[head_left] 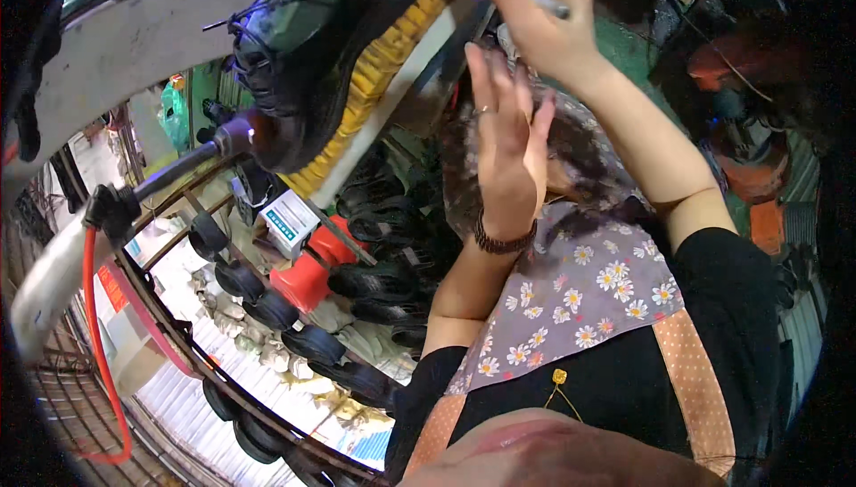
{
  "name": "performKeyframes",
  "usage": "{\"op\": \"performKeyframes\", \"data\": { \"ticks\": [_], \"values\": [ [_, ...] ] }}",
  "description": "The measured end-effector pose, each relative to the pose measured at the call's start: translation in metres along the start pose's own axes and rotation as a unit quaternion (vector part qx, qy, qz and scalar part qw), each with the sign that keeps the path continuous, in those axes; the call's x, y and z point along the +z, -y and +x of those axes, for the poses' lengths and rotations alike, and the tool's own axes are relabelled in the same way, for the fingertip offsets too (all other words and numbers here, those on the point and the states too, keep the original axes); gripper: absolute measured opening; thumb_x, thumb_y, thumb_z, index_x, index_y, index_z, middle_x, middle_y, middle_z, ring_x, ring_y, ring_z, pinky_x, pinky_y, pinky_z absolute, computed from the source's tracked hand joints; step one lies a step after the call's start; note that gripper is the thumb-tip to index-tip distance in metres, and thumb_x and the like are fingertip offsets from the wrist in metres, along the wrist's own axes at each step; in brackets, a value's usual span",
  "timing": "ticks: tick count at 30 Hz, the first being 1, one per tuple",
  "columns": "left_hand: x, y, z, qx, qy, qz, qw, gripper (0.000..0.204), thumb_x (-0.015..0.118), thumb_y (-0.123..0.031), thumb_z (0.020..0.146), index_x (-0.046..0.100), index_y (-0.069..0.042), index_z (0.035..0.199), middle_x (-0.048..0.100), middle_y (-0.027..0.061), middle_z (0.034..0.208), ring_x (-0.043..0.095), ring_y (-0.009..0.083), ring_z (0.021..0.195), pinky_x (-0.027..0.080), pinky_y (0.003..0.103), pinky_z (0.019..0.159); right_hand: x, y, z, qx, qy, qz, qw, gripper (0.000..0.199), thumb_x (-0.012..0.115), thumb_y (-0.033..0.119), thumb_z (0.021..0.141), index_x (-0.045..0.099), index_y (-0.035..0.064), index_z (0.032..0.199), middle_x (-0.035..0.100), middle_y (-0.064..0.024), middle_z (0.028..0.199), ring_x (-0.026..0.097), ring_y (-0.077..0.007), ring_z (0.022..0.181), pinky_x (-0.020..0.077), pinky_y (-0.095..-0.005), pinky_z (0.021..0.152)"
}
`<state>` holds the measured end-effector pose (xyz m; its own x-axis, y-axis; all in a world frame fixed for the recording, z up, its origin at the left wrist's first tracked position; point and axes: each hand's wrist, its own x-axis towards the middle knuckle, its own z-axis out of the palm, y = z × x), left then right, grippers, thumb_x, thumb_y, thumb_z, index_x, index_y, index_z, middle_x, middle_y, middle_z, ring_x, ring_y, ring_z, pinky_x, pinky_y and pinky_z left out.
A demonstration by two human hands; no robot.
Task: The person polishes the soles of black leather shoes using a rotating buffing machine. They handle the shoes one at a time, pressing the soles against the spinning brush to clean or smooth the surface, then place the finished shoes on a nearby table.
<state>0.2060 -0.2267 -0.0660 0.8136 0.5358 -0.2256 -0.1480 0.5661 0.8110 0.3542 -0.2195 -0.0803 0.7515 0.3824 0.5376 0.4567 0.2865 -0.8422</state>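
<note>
Hands raised at the shoe machine

The right hand (535,14) grips a thin grey tool (551,3); the left hand (504,144) is open flat, just below it, near the black boot (294,50).

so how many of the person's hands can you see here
2. The left hand, open with a dark bead bracelet at the wrist, is raised mid-picture. The right hand is higher, at the top edge, gripping a slim grey tool. No other hands show.

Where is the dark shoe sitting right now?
In the head view the dark shoe is at upper left, sole against the yellow brush wheel, left of both raised hands; the right hand grips a thin grey tool.
</note>
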Motion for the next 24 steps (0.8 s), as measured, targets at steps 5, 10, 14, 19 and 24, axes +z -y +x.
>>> {"op": "performKeyframes", "data": {
  "ticks": [5, 10, 14, 19, 24],
  "values": [
    [-0.006, -0.024, -0.031, 0.247, -0.115, 0.163, 0.948, 0.084, 0.063, -0.032, 0.087, 0.014, -0.001, 0.148, 0.022, 0.0208, 0.152, 0.022, 0.0337, 0.141, 0.016, 0.048, 0.116, 0.036, -0.003, -0.004, -0.065, -0.081, -0.045, 0.994, 0.018, 0.055, 0.006, 0.086, 0.069, -0.0008, 0.095, 0.062, -0.0092, 0.077, 0.056, -0.0239, 0.077, 0.0399, -0.0351, 0.074],
    [-0.043, -0.058, -0.057, 0.45, -0.258, 0.397, 0.757, 0.063, 0.051, -0.013, 0.09, 0.023, 0.004, 0.144, 0.028, 0.0193, 0.151, 0.026, 0.0299, 0.141, 0.018, 0.044, 0.115, 0.05, 0.006, -0.019, -0.045, -0.044, 0.005, 0.998, 0.018, 0.056, 0.006, 0.084, 0.069, -0.0003, 0.094, 0.063, -0.0094, 0.078, 0.055, -0.0238, 0.075, 0.0399, -0.0351, 0.073],
    [-0.102, -0.073, -0.082, 0.278, -0.389, 0.386, 0.789, 0.053, 0.049, -0.013, 0.095, 0.03, 0.005, 0.141, 0.032, 0.0163, 0.148, 0.032, 0.0249, 0.136, 0.023, 0.038, 0.112, 0.037, 0.011, -0.028, 0.053, 0.033, 0.085, 0.994, 0.022, 0.053, 0.011, 0.088, 0.07, -0.0005, 0.094, 0.065, -0.0077, 0.073, 0.056, -0.0204, 0.073, 0.042, -0.0327, 0.074],
    [-0.101, -0.048, -0.072, 0.043, -0.232, 0.088, 0.968, 0.053, 0.038, -0.041, 0.1, 0.042, -0.001, 0.135, 0.048, 0.0119, 0.137, 0.044, 0.0252, 0.126, 0.033, 0.043, 0.106, -0.001, 0.021, -0.023, 0.181, 0.148, 0.123, 0.964, 0.025, 0.052, 0.015, 0.091, 0.072, 0.0003, 0.097, 0.066, -0.0062, 0.076, 0.057, -0.0149, 0.074, 0.0447, -0.0293, 0.069],
    [-0.035, -0.018, -0.067, -0.032, -0.193, -0.074, 0.978, 0.053, 0.042, -0.038, 0.1, 0.036, -0.003, 0.14, 0.041, 0.0095, 0.143, 0.041, 0.0242, 0.129, 0.023, 0.048, 0.112, -0.057, 0.042, 0.005, 0.163, 0.237, 0.082, 0.954, 0.026, 0.052, 0.015, 0.091, 0.071, -0.0009, 0.099, 0.064, -0.0065, 0.074, 0.055, -0.0134, 0.072, 0.0436, -0.0285, 0.066]
  ]
}}
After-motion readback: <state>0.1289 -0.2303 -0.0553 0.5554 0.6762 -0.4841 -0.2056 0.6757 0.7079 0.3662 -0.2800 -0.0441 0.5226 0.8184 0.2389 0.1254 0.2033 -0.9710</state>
